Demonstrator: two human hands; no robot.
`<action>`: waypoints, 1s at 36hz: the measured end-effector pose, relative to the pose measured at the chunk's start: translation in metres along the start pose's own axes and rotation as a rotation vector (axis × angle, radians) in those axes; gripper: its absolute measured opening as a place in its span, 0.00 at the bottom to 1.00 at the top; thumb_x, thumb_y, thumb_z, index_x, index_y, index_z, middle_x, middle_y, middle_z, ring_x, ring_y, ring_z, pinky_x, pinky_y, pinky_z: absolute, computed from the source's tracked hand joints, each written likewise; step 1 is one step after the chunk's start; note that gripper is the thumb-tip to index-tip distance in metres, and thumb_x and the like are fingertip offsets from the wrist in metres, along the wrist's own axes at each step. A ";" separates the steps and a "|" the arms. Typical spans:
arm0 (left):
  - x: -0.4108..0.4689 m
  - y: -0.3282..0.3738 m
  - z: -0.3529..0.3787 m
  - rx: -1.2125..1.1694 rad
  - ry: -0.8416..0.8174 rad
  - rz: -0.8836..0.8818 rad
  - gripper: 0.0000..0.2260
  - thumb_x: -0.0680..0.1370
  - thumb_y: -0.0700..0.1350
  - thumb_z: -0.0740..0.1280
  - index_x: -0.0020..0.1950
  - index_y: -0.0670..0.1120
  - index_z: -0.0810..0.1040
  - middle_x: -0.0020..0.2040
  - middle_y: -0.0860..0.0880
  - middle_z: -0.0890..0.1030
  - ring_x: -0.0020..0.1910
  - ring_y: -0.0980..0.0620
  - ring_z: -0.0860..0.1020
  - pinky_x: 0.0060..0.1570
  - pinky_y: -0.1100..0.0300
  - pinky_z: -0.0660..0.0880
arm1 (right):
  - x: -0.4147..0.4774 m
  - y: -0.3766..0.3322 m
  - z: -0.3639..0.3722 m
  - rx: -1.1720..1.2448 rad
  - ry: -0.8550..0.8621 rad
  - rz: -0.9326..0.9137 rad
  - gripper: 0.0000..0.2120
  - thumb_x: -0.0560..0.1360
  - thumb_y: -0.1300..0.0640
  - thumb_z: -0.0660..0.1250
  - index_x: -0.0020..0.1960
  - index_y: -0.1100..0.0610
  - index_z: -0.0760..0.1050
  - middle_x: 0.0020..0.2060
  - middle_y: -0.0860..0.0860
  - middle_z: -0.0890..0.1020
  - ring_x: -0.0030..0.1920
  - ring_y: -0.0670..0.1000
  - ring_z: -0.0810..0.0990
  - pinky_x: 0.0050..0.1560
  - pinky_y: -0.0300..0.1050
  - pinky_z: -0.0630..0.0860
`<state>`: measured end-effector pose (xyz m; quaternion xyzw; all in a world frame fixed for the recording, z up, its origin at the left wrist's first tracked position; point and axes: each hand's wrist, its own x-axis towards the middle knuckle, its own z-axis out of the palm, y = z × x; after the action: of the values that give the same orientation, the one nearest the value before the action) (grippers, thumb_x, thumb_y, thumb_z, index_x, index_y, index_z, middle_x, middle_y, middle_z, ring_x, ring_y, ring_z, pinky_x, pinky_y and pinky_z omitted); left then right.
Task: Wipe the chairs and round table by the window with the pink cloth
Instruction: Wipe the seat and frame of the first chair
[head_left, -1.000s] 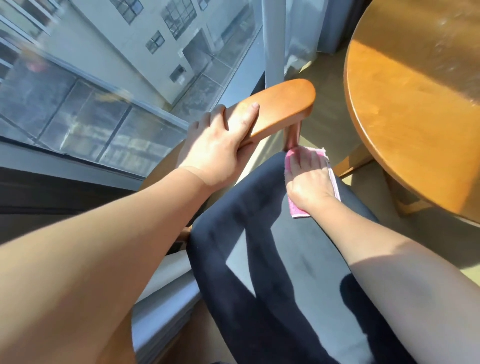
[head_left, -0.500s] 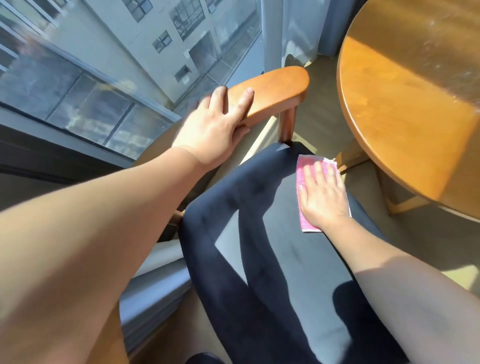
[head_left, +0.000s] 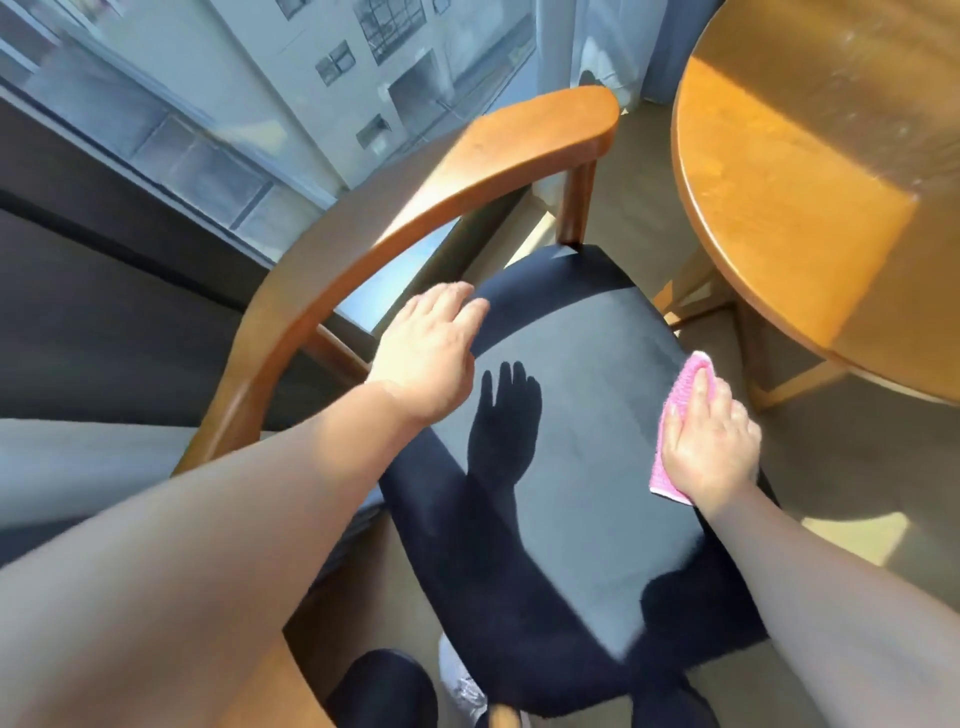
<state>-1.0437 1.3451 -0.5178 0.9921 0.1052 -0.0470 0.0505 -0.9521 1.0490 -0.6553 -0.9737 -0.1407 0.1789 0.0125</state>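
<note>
A wooden armchair with a curved orange-brown armrest (head_left: 519, 150) and a dark blue padded seat (head_left: 571, 353) stands in front of me. My right hand (head_left: 709, 444) lies flat on the pink cloth (head_left: 683, 387) and presses it against the right edge of the seat. My left hand (head_left: 428, 353) hovers with relaxed, straight fingers over the seat's left rear edge, holding nothing; its shadow falls on the cushion. The round wooden table (head_left: 779, 197) stands at the upper right, apart from both hands.
A large window (head_left: 260, 104) with a dark sill runs along the left behind the chair. Table legs (head_left: 800, 374) stand close to the seat's right side. My knee (head_left: 379, 686) shows at the bottom. Beige floor lies between chair and table.
My left hand has let go of the armrest and dropped toward the seat's rear edge. My right hand slid the pink cloth from the front corner along the seat's right edge toward me.
</note>
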 end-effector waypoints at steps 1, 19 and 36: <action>-0.009 0.001 0.000 -0.007 -0.008 -0.012 0.21 0.72 0.37 0.63 0.66 0.41 0.73 0.65 0.42 0.74 0.64 0.40 0.72 0.63 0.49 0.68 | -0.006 0.005 -0.001 -0.007 -0.007 0.013 0.30 0.77 0.50 0.54 0.76 0.63 0.58 0.60 0.63 0.73 0.49 0.65 0.76 0.47 0.57 0.74; -0.130 0.064 -0.107 -0.156 -0.053 -0.325 0.18 0.80 0.43 0.61 0.71 0.47 0.70 0.67 0.48 0.74 0.63 0.45 0.75 0.61 0.56 0.73 | -0.070 0.005 -0.136 -0.063 -0.236 -0.168 0.08 0.76 0.63 0.53 0.48 0.55 0.69 0.45 0.53 0.80 0.48 0.57 0.82 0.44 0.49 0.78; -0.267 0.185 -0.239 -0.442 0.238 -0.617 0.14 0.78 0.48 0.65 0.63 0.49 0.74 0.55 0.55 0.77 0.51 0.55 0.75 0.52 0.59 0.73 | -0.205 -0.083 -0.349 0.466 -0.395 -0.868 0.16 0.83 0.46 0.55 0.65 0.51 0.73 0.58 0.51 0.80 0.54 0.52 0.78 0.51 0.44 0.73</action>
<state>-1.2441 1.1373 -0.2366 0.8778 0.4108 0.0789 0.2335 -1.0353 1.0805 -0.2524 -0.7449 -0.4871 0.3640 0.2745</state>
